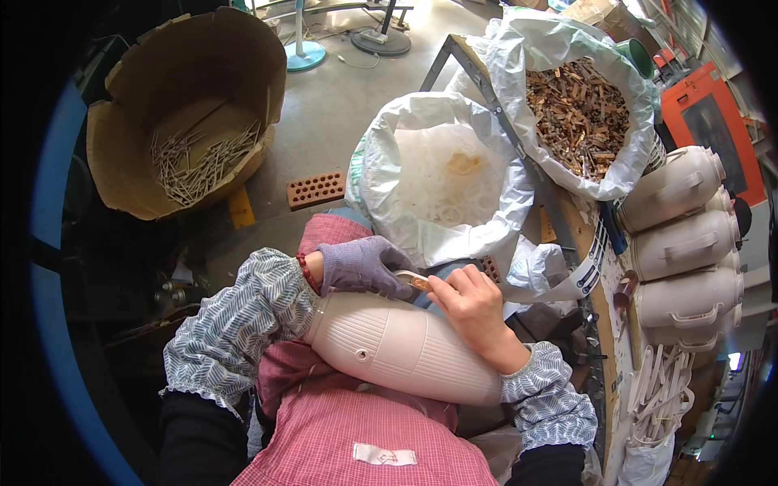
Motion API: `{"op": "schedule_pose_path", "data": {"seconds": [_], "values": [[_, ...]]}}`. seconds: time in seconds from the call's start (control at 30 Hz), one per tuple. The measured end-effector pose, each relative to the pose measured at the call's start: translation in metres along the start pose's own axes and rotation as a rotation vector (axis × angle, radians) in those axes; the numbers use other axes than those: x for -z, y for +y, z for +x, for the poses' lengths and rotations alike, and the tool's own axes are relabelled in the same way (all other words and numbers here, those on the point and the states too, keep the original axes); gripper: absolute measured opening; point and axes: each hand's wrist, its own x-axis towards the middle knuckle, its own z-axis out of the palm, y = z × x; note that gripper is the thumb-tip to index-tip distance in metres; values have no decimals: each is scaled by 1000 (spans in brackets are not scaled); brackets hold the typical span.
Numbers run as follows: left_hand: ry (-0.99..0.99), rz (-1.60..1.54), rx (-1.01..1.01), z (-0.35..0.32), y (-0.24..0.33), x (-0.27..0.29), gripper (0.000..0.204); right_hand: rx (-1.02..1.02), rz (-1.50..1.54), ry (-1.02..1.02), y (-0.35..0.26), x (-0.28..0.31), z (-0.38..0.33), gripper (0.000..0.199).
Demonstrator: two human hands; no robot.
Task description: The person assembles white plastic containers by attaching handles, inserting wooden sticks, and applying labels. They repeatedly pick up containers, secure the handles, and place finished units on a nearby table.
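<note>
Across my lap lies a beige, ribbed thermos jug shell [385, 336], on its side, with a small round fitting on its wall. My left hand [363, 266], in a purple-grey glove, is closed at the shell's far side around a pale handle [404, 274]; most of the handle is hidden by the glove. Bare and pinched, my right hand [472, 308] holds a small amber-brown piece [421, 283] against the handle's end. Its fingers cover part of that piece, and the wrist rests close over the shell's right end.
Beyond my knees stands a white-lined container [442, 174] of translucent scraps. A lined bag [519, 105] of brown pieces sits right of it. More beige shells [681, 243] and pale handles [660, 389] lie on the right bench. A cardboard bin [121, 154] holds thin sticks; a perforated brick [316, 189] lies nearby.
</note>
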Motion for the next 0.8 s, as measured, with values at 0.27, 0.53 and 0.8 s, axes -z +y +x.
{"op": "schedule_pose_path", "data": {"seconds": [0.27, 0.53, 0.8], "values": [[33, -21, -73, 4, -6, -1, 46, -12, 0, -45, 3, -3, -5, 26], [72, -35, 66, 12, 3, -17, 36, -3, 108, 55, 81, 17, 24, 11], [221, 567, -463, -61, 64, -12, 39, -1074, -205, 275, 347, 85, 62, 27]]}}
